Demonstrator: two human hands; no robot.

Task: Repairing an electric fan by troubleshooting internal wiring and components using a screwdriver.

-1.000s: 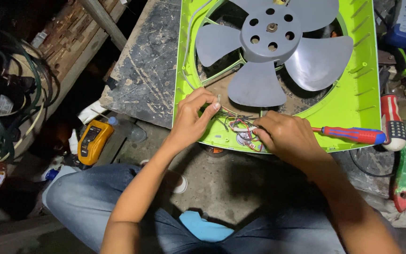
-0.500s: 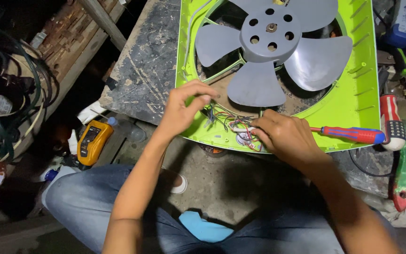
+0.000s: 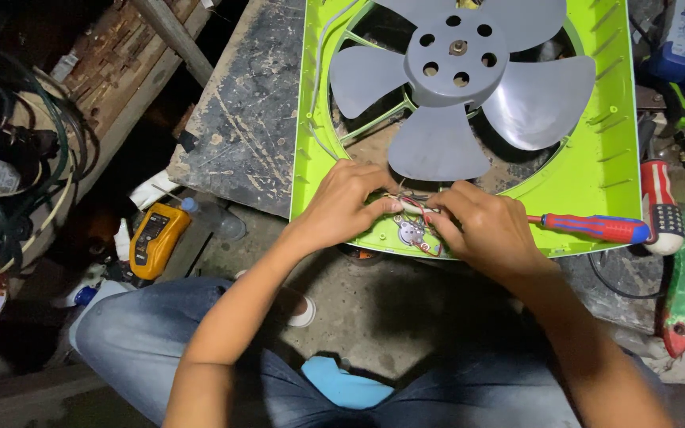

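a lime green fan frame (image 3: 588,186) with a grey five-blade fan (image 3: 457,75) is laid flat on a worn dark board (image 3: 243,119). both hands are met at the frame's lower edge, over a small bundle of thin wires (image 3: 414,204), red and white among them. the left hand (image 3: 346,202) is curled, fingertips pinched on the wires from the left. the right hand (image 3: 485,230) is curled too, thumb and forefinger closed on the same wires from the right; the two hands are nearly touching. a small round metal part (image 3: 410,232) is seen just below the wires, on the frame, between the hands. a red and blue screwdriver (image 3: 592,227) is lying on the frame's lower right edge, just beside the right hand, not held. a second red and white handle (image 3: 660,206) is lying off the frame's right edge, and a green and red tool (image 3: 683,293) is below it. a yellow meter (image 3: 154,240) is on the ground to the left, near a clear bottle (image 3: 216,220). coiled cables (image 3: 17,182) are piled at far left. the person's knees in blue jeans (image 3: 144,341) are seen at the bottom.
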